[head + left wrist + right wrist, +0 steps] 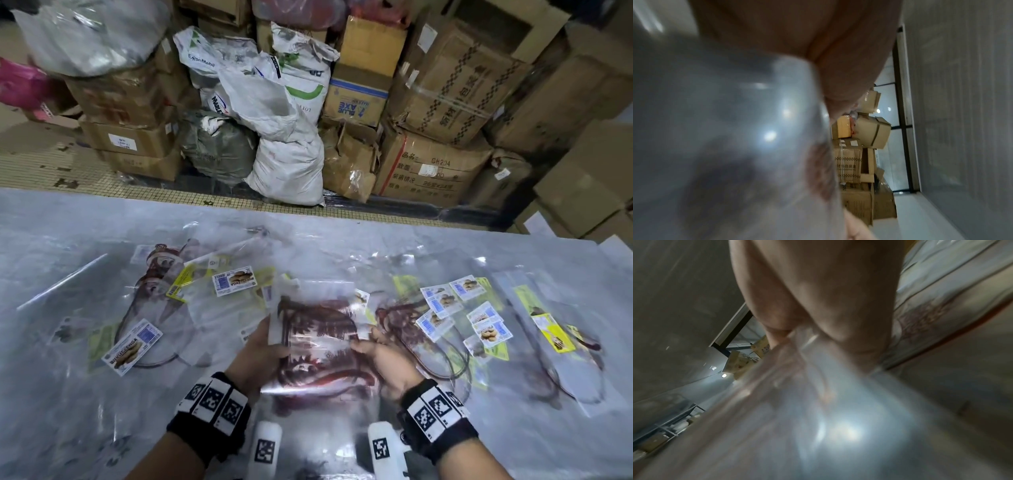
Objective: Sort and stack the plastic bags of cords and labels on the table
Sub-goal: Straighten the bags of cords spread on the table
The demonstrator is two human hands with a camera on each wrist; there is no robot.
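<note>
"ExxonMobil" sack (pixel 219 58) and "BLUE AXE" box (pixel 356 99) beyond table (pixel 51 394)

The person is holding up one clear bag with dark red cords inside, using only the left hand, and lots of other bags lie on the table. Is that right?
Not quite. Both hands hold it: the left hand grips one side of the clear bag and the right hand grips the other, as the head view shows. The rest is right: dark red cords inside, other bags on the table.
</note>
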